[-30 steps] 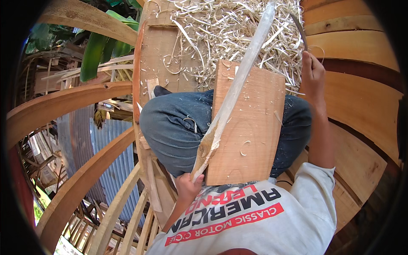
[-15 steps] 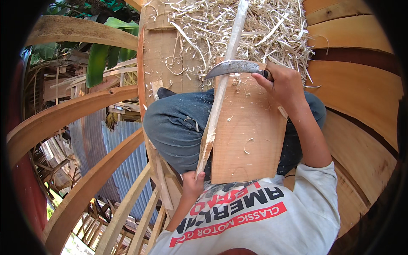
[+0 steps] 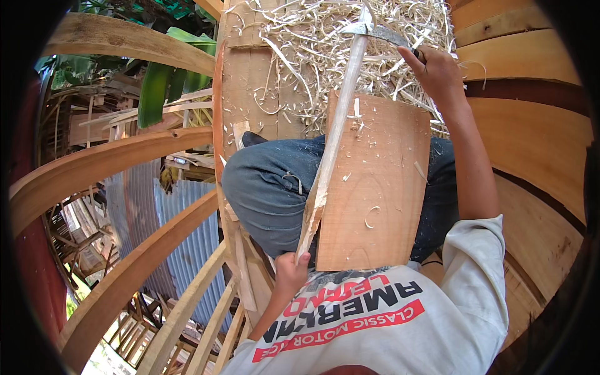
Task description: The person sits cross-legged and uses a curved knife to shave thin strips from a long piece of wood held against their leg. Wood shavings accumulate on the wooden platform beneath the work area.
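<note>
Head view shows the left hand (image 3: pixel 290 270) gripping the near end of a long pale stick (image 3: pixel 331 147) lying across a lap board (image 3: pixel 381 187), the right hand (image 3: pixel 437 74) clamped on a curved blade (image 3: pixel 375 30) at its far end.

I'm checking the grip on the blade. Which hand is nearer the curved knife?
Right. The right hand grips the curved knife at its handle, up by the shavings. The left hand is far below, holding the wooden strip's lower end.
</note>
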Action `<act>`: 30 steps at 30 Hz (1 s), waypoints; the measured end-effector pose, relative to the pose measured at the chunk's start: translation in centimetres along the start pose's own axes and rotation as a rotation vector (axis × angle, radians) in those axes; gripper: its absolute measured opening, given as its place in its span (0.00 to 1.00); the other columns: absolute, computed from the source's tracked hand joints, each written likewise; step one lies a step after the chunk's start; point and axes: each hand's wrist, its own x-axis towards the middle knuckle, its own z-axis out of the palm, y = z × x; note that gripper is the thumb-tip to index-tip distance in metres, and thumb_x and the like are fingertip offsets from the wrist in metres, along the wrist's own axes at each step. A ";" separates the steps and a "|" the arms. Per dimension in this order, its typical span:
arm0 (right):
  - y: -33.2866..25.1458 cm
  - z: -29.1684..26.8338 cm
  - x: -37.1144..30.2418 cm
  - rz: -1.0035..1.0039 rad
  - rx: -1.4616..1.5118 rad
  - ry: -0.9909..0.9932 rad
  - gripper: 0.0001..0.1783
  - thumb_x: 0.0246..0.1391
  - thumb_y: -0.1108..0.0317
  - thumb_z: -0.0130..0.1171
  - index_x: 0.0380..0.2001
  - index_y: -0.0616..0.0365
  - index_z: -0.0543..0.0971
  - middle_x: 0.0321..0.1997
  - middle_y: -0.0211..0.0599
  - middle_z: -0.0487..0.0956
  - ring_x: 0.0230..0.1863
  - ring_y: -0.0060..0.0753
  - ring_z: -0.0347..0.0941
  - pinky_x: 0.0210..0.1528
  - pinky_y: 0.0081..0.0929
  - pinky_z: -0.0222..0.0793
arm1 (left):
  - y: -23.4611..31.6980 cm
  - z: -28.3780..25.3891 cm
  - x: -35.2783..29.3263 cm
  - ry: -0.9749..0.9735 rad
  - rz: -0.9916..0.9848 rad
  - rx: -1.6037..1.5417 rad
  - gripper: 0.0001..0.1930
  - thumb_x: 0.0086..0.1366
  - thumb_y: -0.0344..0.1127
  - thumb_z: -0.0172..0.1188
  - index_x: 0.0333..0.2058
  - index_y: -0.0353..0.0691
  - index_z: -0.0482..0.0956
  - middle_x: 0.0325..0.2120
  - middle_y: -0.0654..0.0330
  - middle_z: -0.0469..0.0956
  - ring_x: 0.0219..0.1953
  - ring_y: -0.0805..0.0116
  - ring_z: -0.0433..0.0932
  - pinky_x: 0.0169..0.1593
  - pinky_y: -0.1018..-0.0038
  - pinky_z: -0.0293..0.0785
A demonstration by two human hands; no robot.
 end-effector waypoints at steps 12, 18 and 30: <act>-2.1 0.6 -0.8 0.007 0.263 -0.091 0.35 0.56 0.35 0.49 0.17 0.60 0.74 0.09 0.39 0.70 0.12 0.39 0.69 0.19 0.34 0.66 | -0.3 0.7 -0.3 0.071 -0.017 -0.031 0.34 0.65 0.56 0.52 0.11 0.31 0.63 0.07 0.51 0.57 0.11 0.69 0.59 0.18 0.64 0.56; -4.0 -0.7 -3.7 -0.240 0.241 -0.089 0.31 0.56 0.41 0.54 0.15 0.58 0.70 0.09 0.39 0.67 0.11 0.38 0.66 0.17 0.32 0.62 | -0.6 0.5 0.0 0.065 0.021 -0.018 0.33 0.64 0.55 0.53 0.12 0.30 0.64 0.07 0.52 0.58 0.12 0.70 0.60 0.18 0.64 0.56; -1.4 0.3 0.3 -0.012 0.363 -0.040 0.30 0.60 0.44 0.51 0.16 0.60 0.71 0.08 0.36 0.66 0.11 0.30 0.63 0.17 0.30 0.59 | 0.2 0.6 -0.2 0.067 -0.004 -0.017 0.34 0.63 0.56 0.54 0.10 0.31 0.64 0.06 0.52 0.58 0.11 0.67 0.60 0.18 0.64 0.56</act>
